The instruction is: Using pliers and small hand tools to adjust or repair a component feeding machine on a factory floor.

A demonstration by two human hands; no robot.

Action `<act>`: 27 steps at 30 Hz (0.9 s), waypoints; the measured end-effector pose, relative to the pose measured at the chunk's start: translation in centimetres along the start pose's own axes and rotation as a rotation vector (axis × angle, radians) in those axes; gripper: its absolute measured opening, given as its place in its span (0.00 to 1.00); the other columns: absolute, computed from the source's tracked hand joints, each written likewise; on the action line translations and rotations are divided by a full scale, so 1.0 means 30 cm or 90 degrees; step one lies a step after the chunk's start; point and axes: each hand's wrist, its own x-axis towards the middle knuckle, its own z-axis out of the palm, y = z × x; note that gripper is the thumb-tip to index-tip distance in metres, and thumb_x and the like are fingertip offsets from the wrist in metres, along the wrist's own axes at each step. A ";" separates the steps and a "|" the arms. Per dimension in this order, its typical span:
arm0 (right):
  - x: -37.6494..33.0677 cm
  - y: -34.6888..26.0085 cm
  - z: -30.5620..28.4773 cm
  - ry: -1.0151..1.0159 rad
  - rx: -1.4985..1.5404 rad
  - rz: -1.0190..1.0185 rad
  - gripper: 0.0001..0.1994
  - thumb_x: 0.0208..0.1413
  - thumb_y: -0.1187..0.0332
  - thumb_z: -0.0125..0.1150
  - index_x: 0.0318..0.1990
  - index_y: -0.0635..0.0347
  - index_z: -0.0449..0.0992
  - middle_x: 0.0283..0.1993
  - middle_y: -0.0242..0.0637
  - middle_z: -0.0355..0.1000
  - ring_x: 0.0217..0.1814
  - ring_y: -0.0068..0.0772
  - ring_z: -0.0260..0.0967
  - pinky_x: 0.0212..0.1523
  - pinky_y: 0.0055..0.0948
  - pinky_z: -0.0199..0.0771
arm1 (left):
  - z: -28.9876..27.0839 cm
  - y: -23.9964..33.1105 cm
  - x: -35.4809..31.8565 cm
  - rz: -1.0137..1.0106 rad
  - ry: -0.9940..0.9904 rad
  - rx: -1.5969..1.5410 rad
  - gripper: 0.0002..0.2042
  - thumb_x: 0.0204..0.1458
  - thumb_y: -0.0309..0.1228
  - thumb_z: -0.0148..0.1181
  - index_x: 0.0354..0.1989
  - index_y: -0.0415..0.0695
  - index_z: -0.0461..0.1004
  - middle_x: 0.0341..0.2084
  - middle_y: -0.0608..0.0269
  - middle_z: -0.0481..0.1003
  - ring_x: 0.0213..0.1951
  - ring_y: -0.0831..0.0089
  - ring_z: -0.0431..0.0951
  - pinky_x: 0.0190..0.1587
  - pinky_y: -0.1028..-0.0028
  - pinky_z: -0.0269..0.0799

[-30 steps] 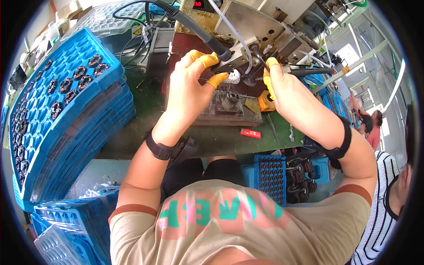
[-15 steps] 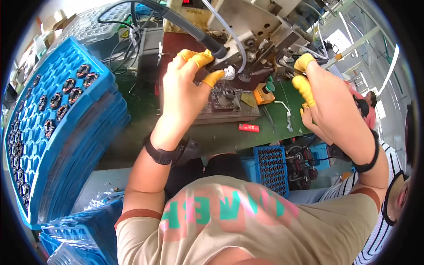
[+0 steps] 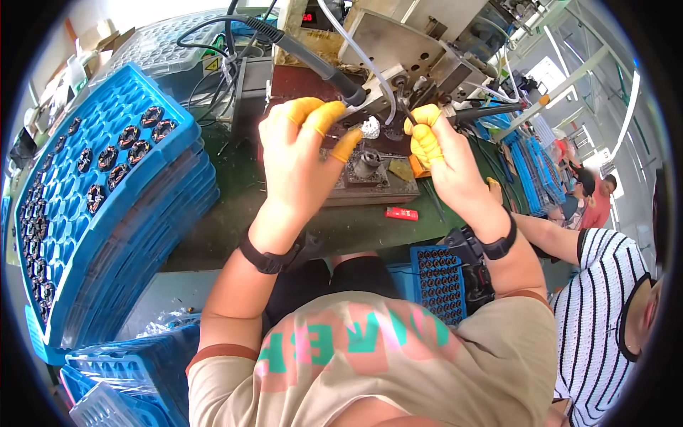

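Left hand [image 3: 295,146], yellow-capped fingers [image 3: 321,119] parted, hovered beside crumpled silvery piece [image 3: 371,128] near black hose [image 3: 320,67]; right hand [image 3: 437,146] gripped dark lever [image 3: 407,110] at machine [image 3: 384,44] on green worktop [image 3: 334,222]. Stacked blue trays [image 3: 153,220] stood at left.

Bright light pales the left hand [image 3: 293,160] (nearly glaring), and edges curve toward a black rim.

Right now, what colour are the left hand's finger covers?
The finger covers on the left hand are yellow, best seen in the head view.

Shirt [image 3: 398,366]: grn ltrs [image 3: 319,345]; display [image 3: 309,18]: red digits; box [image 3: 186,80]: warning sign [image 3: 212,64]; red pack [image 3: 401,213]: wht print.
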 end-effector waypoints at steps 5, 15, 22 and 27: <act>0.000 0.016 0.047 0.087 0.077 0.009 0.13 0.58 0.83 0.43 0.49 0.62 0.66 0.35 0.32 0.71 0.33 0.18 0.65 0.37 0.19 0.66 | 0.008 0.066 0.034 0.230 0.019 -0.054 0.18 0.36 0.25 0.69 0.40 0.47 0.78 0.34 0.65 0.74 0.36 0.66 0.73 0.40 0.70 0.66; 0.010 0.025 0.067 0.158 0.041 0.011 0.16 0.52 0.87 0.46 0.48 0.64 0.68 0.35 0.42 0.75 0.37 0.29 0.74 0.38 0.23 0.70 | 0.076 0.074 0.115 0.222 0.029 0.023 0.14 0.36 0.28 0.63 0.36 0.50 0.78 0.35 0.69 0.73 0.38 0.68 0.71 0.38 0.69 0.61; 0.017 0.036 0.053 0.210 -0.075 -0.091 0.17 0.48 0.86 0.50 0.47 0.64 0.69 0.37 0.52 0.73 0.41 0.56 0.72 0.38 0.33 0.72 | 0.115 0.084 0.113 0.193 0.066 -0.009 0.11 0.38 0.28 0.66 0.34 0.51 0.78 0.31 0.71 0.74 0.35 0.70 0.72 0.38 0.70 0.60; 0.017 0.044 0.072 0.237 -0.114 -0.100 0.18 0.46 0.86 0.51 0.46 0.63 0.69 0.37 0.52 0.72 0.42 0.56 0.71 0.38 0.37 0.73 | 0.113 0.094 0.110 0.186 0.066 0.001 0.11 0.38 0.28 0.67 0.34 0.50 0.78 0.31 0.71 0.74 0.34 0.70 0.72 0.37 0.70 0.60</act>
